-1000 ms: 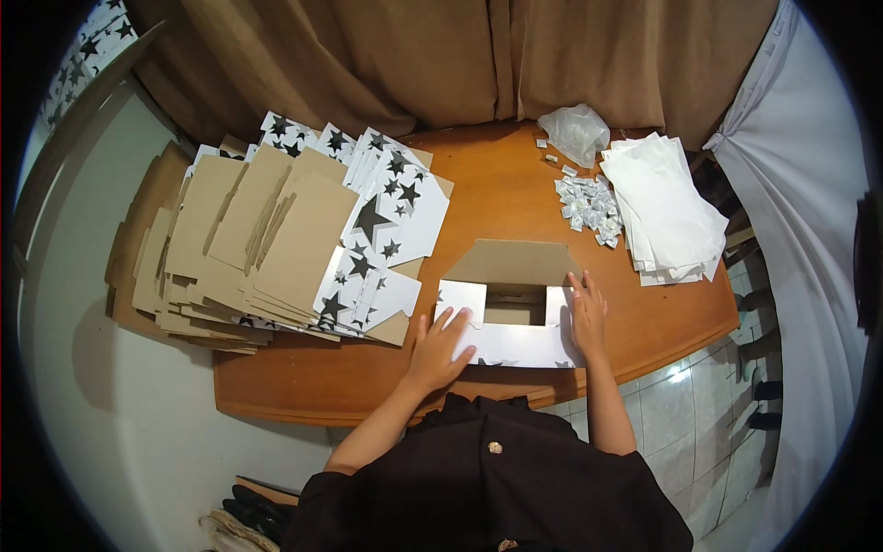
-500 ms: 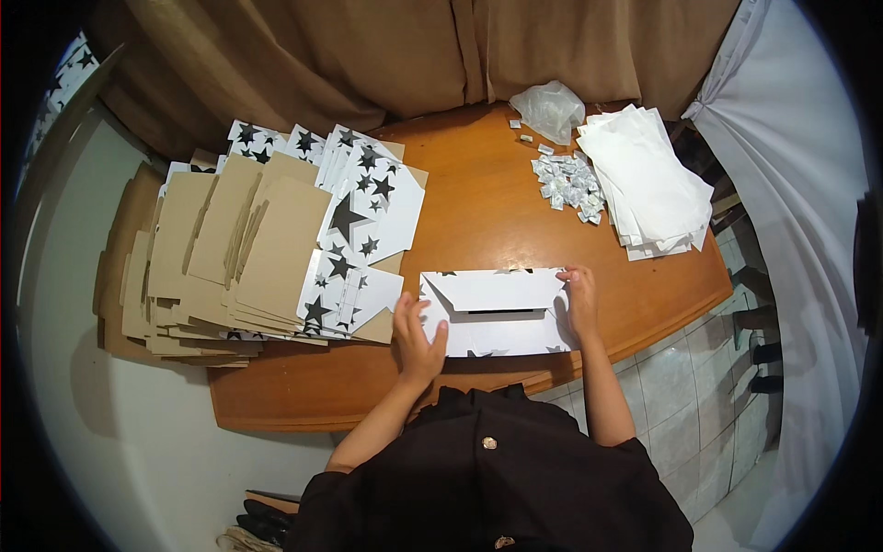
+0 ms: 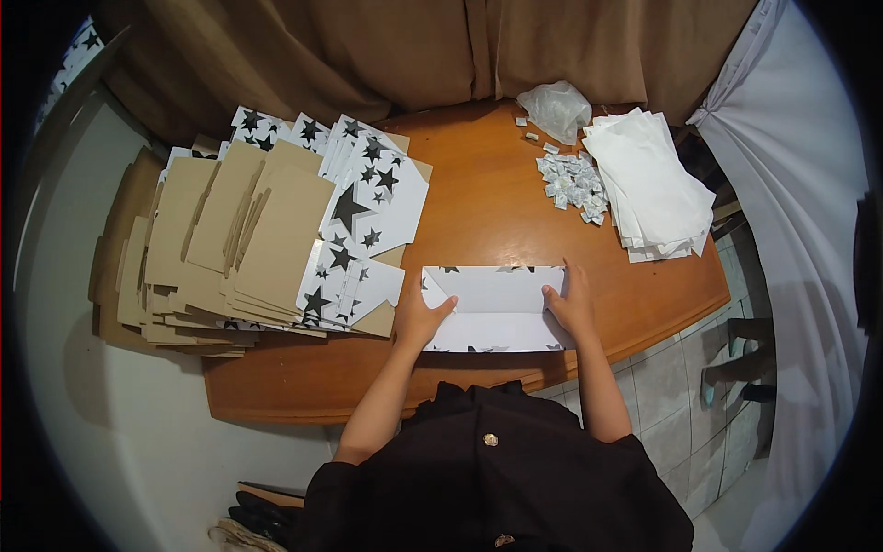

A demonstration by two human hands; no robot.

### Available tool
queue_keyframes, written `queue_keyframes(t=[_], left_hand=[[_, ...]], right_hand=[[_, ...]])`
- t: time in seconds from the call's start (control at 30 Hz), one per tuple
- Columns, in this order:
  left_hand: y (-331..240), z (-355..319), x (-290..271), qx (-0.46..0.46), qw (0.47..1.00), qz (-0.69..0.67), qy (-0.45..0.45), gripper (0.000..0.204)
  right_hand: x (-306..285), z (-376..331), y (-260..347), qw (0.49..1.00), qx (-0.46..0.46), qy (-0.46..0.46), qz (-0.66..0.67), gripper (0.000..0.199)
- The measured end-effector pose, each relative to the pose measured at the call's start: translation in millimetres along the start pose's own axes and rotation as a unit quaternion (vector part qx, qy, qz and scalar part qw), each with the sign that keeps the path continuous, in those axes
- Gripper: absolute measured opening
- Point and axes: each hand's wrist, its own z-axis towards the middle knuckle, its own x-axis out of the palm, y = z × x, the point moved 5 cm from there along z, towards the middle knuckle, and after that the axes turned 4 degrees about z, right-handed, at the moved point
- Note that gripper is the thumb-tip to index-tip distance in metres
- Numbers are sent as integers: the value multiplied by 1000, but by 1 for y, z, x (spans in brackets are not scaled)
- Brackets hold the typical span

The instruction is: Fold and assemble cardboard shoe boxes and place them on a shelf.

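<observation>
A white cardboard box (image 3: 497, 329) with black star prints lies in front of me at the table's near edge. Two of its panels meet along a seam running left to right. My left hand (image 3: 421, 316) grips its left end, thumb on the top face. At the right end my right hand (image 3: 575, 305) holds it the same way, thumb pressing inside the corner. Both hands' fingers are mostly hidden behind the box's sides.
To the left are leaning stacks of flat cardboard blanks (image 3: 285, 212), brown and star-printed. A heap of small silvery packets (image 3: 572, 184), a clear plastic bag (image 3: 555, 112) and white paper sheets (image 3: 648, 179) lie far right on the wooden table (image 3: 478, 184). Someone's feet (image 3: 708, 386) show at right.
The far panel, which stood over a dark slot, now meets the near panel at the seam. Both hands have closed round the box ends, thumbs moved inward.
</observation>
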Motion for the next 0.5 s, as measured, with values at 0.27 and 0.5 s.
queue_keyframes(t=[0.27, 0.5], left_hand=[[53, 18, 11, -56, 957, -278, 51, 74], [63, 16, -10, -248, 937, -174, 175, 79]], right_hand=[[-28, 7, -66, 937, 169, -53, 300, 48], [-26, -13, -64, 920, 283, 177, 207, 62]])
